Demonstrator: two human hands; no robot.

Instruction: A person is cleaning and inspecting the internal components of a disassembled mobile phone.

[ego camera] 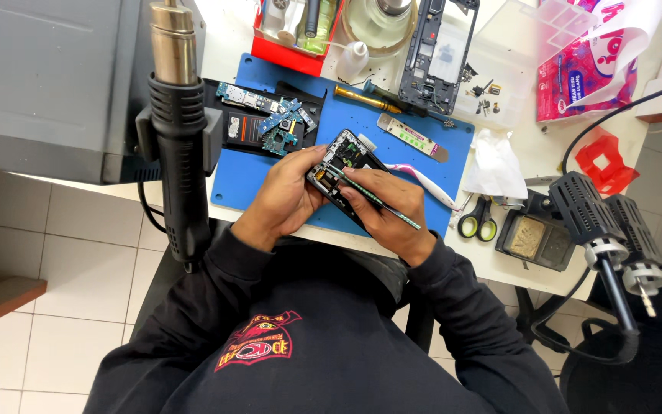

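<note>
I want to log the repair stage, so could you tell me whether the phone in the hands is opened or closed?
Opened: the phone has its back off, inner parts bare, with the left hand steadying it and the right hand holding a thin tool to it.

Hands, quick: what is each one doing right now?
Left hand: closed around the opened phone, steadying it.
Right hand: fingers pinching a thin green tool over the phone.

Phone repair workshop, hot-air gun (174, 115), circuit boards (270, 115)

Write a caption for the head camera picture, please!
Two hands, left and right, work a thin tool into an opened phone.
</note>
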